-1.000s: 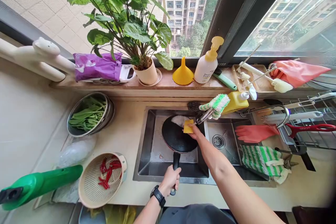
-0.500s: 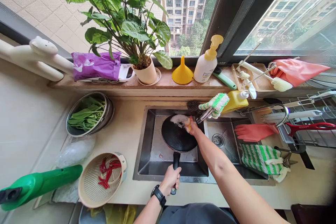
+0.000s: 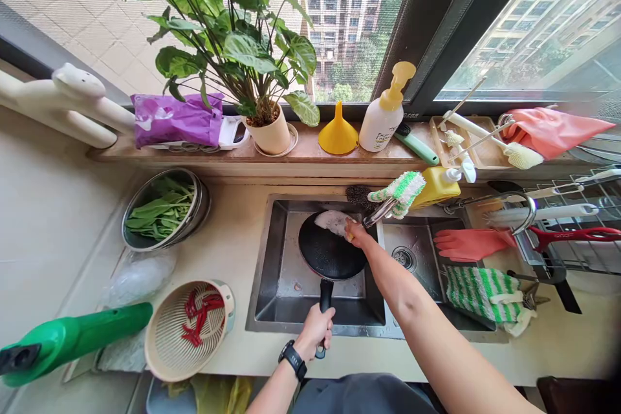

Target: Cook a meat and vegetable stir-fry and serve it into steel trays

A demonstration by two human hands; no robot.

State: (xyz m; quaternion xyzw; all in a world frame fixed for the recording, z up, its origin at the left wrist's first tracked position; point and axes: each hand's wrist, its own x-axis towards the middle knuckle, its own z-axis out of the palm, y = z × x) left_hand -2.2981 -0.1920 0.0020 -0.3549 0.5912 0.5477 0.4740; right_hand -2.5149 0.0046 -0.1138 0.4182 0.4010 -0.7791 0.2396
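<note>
My left hand (image 3: 315, 332) is shut around the black handle (image 3: 326, 295) of a black non-stick frying pan (image 3: 330, 256), which is tilted over the left basin of the sink. My right hand (image 3: 356, 233) rests at the pan's far right rim, pressing a yellow sponge (image 3: 348, 230) against it. Most of the sponge is hidden by my fingers. White soap foam (image 3: 332, 222) covers the far part of the pan.
The steel sink (image 3: 276, 259) has a drain (image 3: 404, 259) in its right basin, with a faucet (image 3: 381, 213) above. A steel bowl of leafy greens (image 3: 165, 215), a woven colander with red chillies (image 3: 190, 330), pink rubber gloves (image 3: 473, 244) and a striped cloth (image 3: 478, 294) lie around it.
My right hand has closed over the yellow sponge, leaving less of it in view, and sits slightly further up the pan. My left hand has not shifted on the handle.
</note>
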